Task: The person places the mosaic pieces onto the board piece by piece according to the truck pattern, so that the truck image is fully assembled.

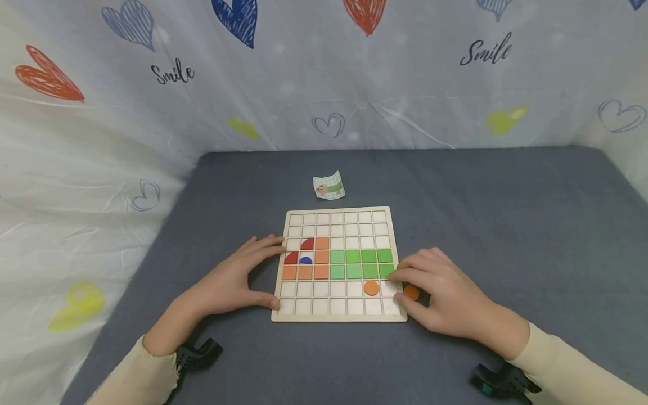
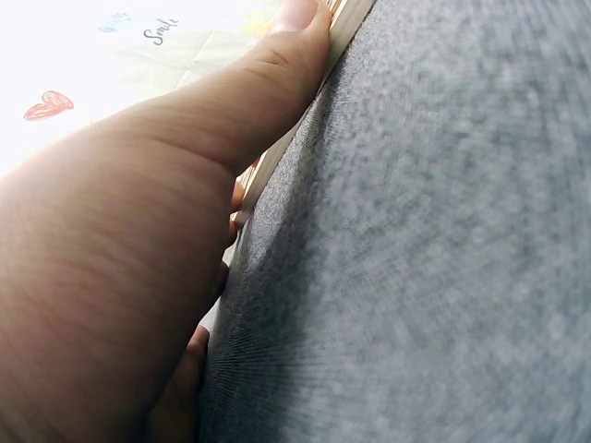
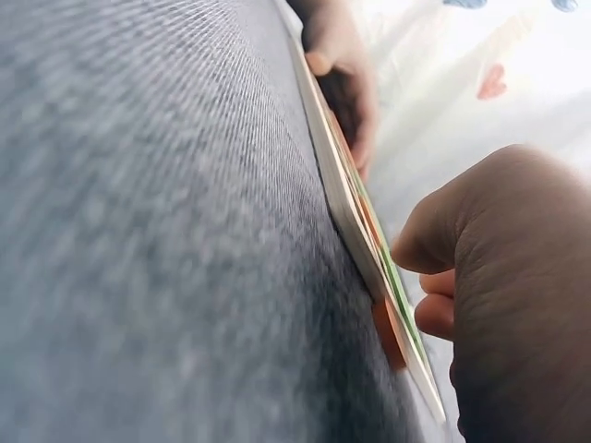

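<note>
A light wooden grid board (image 1: 329,318) lies on the table with coloured pieces in its cells. Orange squares (image 1: 305,272), red quarter-rounds (image 1: 307,244) and a blue half-round (image 1: 306,260) fill part of its left side. Two rows of green squares (image 1: 353,264) run to the right edge. One orange disc (image 1: 371,288) sits below them. My left hand (image 1: 228,278) rests thumb and fingertips against the board's left edge. Over the right edge, my right hand (image 1: 445,292) has its fingertips by the last green square; nothing shows between them. Beside the board, another orange disc (image 1: 412,292) lies partly under that hand.
A small patterned card (image 1: 329,185) with a curled corner lies behind the board on the dark grey tablecloth (image 1: 481,214). A white curtain (image 1: 354,73) printed with hearts hangs at the back and left. Black wrist mounts (image 1: 198,354) sit below both hands.
</note>
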A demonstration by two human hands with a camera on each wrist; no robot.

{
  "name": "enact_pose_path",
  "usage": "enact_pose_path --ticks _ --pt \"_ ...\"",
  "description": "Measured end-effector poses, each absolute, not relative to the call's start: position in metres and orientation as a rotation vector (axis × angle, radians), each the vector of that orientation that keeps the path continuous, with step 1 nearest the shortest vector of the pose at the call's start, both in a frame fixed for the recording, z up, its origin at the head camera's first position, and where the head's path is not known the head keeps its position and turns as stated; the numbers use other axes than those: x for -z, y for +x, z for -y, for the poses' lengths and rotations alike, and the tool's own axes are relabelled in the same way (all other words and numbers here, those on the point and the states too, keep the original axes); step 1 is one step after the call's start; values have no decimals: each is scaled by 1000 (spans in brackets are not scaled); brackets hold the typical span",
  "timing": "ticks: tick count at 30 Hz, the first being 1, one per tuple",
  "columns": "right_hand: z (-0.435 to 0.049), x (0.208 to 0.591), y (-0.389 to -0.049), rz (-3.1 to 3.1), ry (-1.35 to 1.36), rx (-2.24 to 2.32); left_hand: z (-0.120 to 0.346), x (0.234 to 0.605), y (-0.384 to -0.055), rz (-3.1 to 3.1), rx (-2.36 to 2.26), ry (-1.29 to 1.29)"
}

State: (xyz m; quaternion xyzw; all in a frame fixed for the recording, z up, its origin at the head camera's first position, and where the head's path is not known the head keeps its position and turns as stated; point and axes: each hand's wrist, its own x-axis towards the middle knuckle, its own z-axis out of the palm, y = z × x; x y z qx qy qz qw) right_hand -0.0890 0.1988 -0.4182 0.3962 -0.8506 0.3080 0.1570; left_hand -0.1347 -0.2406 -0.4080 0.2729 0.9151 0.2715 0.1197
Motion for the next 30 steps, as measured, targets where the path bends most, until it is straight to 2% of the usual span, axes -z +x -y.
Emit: enact_pose_path --ticks 13,30 --pt "-225 423 -79 2475 1071 -856 241 409 -136 -2680 -796 816" --pt "-226 426 -78 2485 1082 -882 241 408 -136 -2686 -780 800"
